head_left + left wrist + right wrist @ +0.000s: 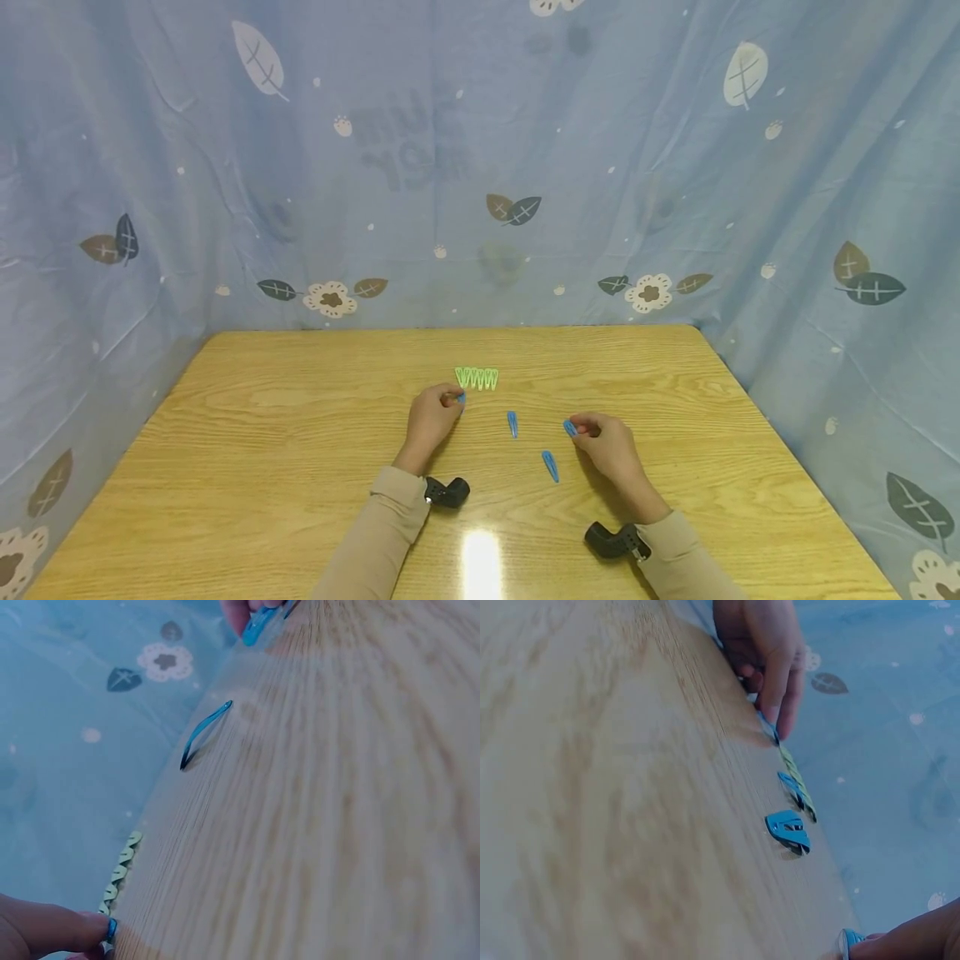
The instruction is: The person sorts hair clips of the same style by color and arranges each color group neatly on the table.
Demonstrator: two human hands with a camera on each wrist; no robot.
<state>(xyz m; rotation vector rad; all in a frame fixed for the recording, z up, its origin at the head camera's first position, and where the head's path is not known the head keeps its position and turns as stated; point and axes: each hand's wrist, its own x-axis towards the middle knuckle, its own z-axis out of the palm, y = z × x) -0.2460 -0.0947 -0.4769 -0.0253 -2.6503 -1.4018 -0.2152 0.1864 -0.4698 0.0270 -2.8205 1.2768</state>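
Observation:
Several light green snap hair clips (477, 378) lie side by side in a row toward the back of the table. Just in front of the row's left end, my left hand (433, 419) pinches a blue snap hair clip (462, 399) between thumb and fingers. Farther right, my right hand (609, 446) pinches another blue hair clip (570, 428) by the fingertips; the right wrist view shows this clip (847, 943) low at the tabletop. Between the hands lie two loose blue clips, one (512, 423) farther back and one (551, 466) nearer me.
The wood-grain table (262, 467) ends at a blue patterned curtain (420, 242), which surrounds its back and sides. A black wrist camera (447, 492) is strapped at my left cuff, and another wrist camera (611, 542) sits at my right. Light glares off the front tabletop.

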